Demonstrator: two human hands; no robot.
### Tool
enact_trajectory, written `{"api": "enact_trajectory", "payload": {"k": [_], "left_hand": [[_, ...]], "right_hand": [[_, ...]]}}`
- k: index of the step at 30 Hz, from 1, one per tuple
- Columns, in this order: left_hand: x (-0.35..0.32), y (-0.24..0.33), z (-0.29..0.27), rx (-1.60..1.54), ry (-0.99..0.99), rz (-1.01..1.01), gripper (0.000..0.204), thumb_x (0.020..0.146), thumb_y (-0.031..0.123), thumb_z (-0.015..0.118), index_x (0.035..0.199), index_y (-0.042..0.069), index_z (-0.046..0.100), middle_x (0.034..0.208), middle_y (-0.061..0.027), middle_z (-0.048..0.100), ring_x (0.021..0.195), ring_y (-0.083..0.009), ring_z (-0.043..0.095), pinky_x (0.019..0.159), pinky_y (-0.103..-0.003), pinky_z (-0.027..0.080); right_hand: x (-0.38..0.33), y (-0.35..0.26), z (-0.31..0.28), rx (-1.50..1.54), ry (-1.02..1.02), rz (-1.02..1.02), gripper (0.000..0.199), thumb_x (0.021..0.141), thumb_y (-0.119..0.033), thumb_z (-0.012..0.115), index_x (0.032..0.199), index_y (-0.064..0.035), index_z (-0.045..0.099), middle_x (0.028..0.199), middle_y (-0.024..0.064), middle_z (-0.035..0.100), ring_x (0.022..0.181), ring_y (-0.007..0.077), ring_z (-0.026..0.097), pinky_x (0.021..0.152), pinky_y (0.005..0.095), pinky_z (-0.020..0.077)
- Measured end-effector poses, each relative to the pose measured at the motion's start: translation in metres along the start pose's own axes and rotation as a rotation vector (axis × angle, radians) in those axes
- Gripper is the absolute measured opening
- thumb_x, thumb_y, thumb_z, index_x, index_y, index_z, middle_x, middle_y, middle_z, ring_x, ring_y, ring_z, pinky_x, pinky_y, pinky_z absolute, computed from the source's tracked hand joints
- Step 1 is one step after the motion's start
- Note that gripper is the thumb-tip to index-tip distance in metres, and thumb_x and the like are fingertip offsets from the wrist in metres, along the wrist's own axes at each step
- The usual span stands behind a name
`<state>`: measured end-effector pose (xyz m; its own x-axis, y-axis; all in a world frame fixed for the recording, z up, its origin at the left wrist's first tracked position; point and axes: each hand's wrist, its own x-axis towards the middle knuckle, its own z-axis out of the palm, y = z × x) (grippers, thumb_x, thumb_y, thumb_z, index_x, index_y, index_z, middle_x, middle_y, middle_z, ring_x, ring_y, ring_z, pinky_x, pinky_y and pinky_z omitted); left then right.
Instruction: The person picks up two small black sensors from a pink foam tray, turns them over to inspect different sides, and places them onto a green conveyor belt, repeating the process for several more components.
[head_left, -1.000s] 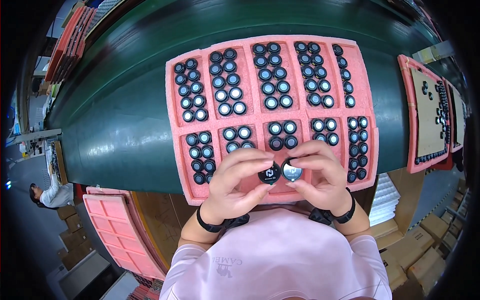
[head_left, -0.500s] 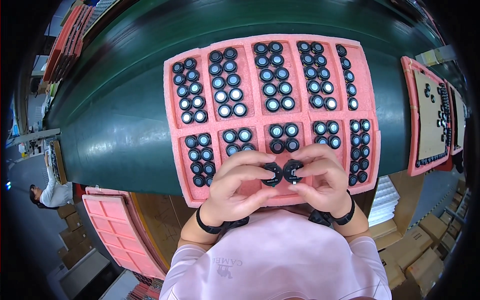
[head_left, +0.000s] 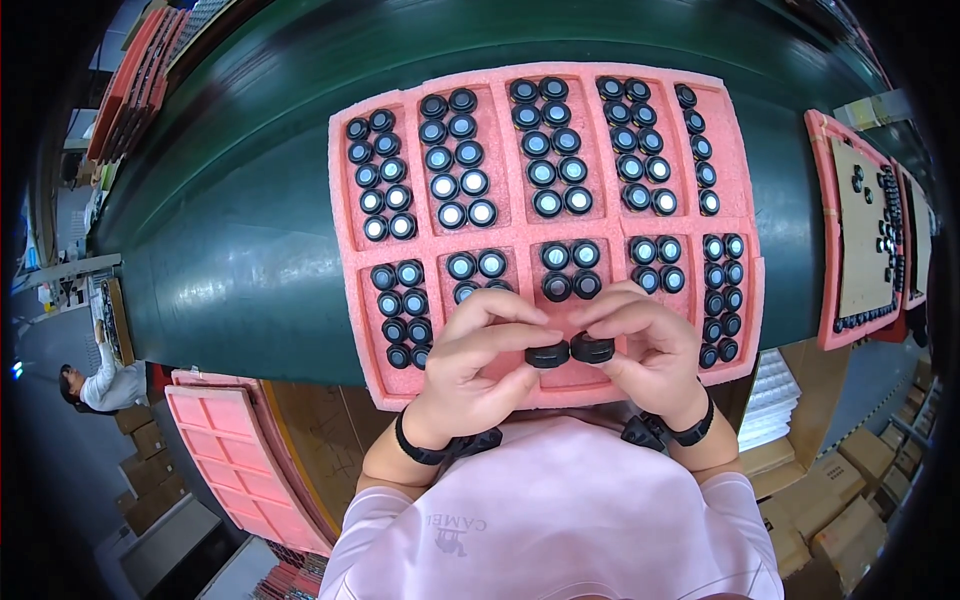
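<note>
A small round black part (head_left: pixel 546 354) is pinched between the thumb and fingers of my left hand (head_left: pixel 478 362). Beside it, my right hand (head_left: pixel 650 350) grips a matching round black part (head_left: pixel 593 348). Both parts show their thin edges, and they sit side by side, almost touching. My hands hang over the near edge of a pink foam tray (head_left: pixel 590 232). Rows of the same black parts with pale round centres stand in its compartments, such as this black part (head_left: pixel 557 287). My hands hide some of the near compartments.
The tray rests on a green work surface (head_left: pixel 240 270). Another pink tray (head_left: pixel 822 230) with a tan board and black parts is at the right. Stacked pink trays (head_left: pixel 225 430) lean at the lower left. A person (head_left: pixel 110 375) is far left; cardboard boxes (head_left: pixel 850 530) stand lower right.
Both hands have tilted the two black parts from showing their flat faces to showing their edges. The tray appears shifted slightly in view.
</note>
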<state>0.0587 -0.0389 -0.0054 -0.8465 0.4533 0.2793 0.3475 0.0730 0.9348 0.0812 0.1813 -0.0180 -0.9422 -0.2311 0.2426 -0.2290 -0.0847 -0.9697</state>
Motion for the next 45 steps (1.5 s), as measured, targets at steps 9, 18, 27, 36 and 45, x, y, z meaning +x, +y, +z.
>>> {"api": "enact_trajectory", "payload": {"k": [9, 18, 27, 36, 45], "left_hand": [[-0.006, -0.005, 0.011, -0.311, 0.066, -0.131, 0.032, 0.071, -0.006, 0.066, 0.103, -0.003, 0.065, 0.104, -0.0133, 0.061, 0.093, -0.0231, 0.061, 0.08, -0.033, 0.05], [-0.004, -0.001, 0.013, -0.079, 0.078, 0.0, 0.031, 0.076, -0.004, 0.072, 0.105, 0.001, 0.064, 0.098, -0.0117, 0.064, 0.089, -0.0235, 0.061, 0.073, -0.032, 0.049], [0.0, 0.002, 0.012, 0.005, 0.037, 0.131, 0.031, 0.077, -0.009, 0.068, 0.106, 0.003, 0.065, 0.092, -0.0091, 0.063, 0.082, -0.0224, 0.058, 0.07, -0.032, 0.047], [-0.013, 0.007, 0.0, 0.038, 0.057, 0.131, 0.026, 0.078, -0.004, 0.07, 0.103, 0.002, 0.064, 0.092, -0.0101, 0.063, 0.082, -0.0206, 0.06, 0.072, -0.031, 0.048], [-0.095, 0.006, -0.063, 0.365, 0.18, -0.027, 0.029, 0.075, -0.001, 0.072, 0.102, 0.003, 0.065, 0.093, -0.011, 0.064, 0.087, -0.0277, 0.065, 0.076, -0.036, 0.053]], "right_hand": [[-0.001, -0.01, 0.005, -0.246, 0.019, 0.024, 0.02, 0.079, -0.005, 0.075, 0.095, 0.0014, 0.065, 0.099, 0.0109, 0.058, 0.09, 0.0193, 0.056, 0.077, 0.0298, 0.0444], [0.0, -0.014, 0.006, -0.277, 0.043, -0.006, 0.024, 0.079, -0.009, 0.077, 0.096, 0.0013, 0.064, 0.095, 0.0115, 0.06, 0.084, 0.0205, 0.057, 0.073, 0.0309, 0.0452], [0.001, -0.006, 0.005, -0.232, 0.017, -0.167, 0.023, 0.081, -0.008, 0.075, 0.097, -0.001, 0.06, 0.092, 0.0128, 0.062, 0.081, 0.0217, 0.057, 0.071, 0.0311, 0.0458], [0.008, -0.017, 0.02, -0.263, -0.013, -0.11, 0.025, 0.077, -0.002, 0.075, 0.098, -0.0011, 0.062, 0.091, 0.0113, 0.063, 0.082, 0.0235, 0.06, 0.071, 0.033, 0.0482], [0.021, -0.002, 0.075, -0.431, -0.437, -0.086, 0.024, 0.077, -0.004, 0.073, 0.099, -0.002, 0.063, 0.094, 0.0115, 0.061, 0.086, 0.0267, 0.061, 0.071, 0.0353, 0.0501]]}}
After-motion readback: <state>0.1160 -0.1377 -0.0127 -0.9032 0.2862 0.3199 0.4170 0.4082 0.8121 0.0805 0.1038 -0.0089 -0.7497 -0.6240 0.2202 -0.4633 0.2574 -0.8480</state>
